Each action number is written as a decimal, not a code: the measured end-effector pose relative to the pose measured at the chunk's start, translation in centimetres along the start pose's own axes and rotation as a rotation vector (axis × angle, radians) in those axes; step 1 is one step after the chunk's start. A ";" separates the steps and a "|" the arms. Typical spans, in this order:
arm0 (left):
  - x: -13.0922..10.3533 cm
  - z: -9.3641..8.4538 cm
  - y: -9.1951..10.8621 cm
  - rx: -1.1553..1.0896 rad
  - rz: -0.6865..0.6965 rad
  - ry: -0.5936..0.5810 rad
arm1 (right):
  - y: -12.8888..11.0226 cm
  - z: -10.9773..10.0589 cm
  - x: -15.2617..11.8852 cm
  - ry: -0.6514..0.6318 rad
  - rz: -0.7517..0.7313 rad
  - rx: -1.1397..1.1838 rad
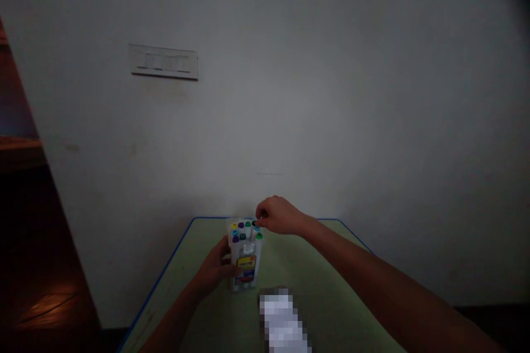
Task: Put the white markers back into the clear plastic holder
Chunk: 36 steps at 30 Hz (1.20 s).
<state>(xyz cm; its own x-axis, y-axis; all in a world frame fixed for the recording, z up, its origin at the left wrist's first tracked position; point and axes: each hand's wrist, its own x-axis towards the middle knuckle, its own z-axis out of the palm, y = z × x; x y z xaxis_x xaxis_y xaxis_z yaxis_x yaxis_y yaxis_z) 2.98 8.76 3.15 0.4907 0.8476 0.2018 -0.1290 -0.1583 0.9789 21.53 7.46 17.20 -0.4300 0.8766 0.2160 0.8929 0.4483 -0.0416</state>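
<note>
At green table (290, 267), your left hand (217, 266) grips marker case (247, 262); your right hand (281, 216) pinches dark-capped marker (254, 223) at case's top. Risk: sideways force, loose left grip could tip case.

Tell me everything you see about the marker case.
The marker case looks like translucent plastic, taller than wide, with a yellow, blue and red label in front. Its open top shows yellow, purple, green, blue and dark marker ends. It stands roughly upright, apparently on the green table; the left hand grips its side, and the right hand pinches a dark-ended marker at its top.
</note>
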 end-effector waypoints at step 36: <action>0.1 -0.1 -0.2 -0.001 -0.045 0.023 | -2.8 1.1 0.5 -0.079 -0.060 -0.125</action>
<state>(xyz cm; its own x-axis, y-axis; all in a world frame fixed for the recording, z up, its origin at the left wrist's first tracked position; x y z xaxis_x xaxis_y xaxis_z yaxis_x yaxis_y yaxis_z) 2.93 8.92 2.92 0.4759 0.8654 0.1566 -0.1080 -0.1192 0.9870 18.63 6.85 16.36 -0.4876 0.8623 0.1369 0.8730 0.4791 0.0914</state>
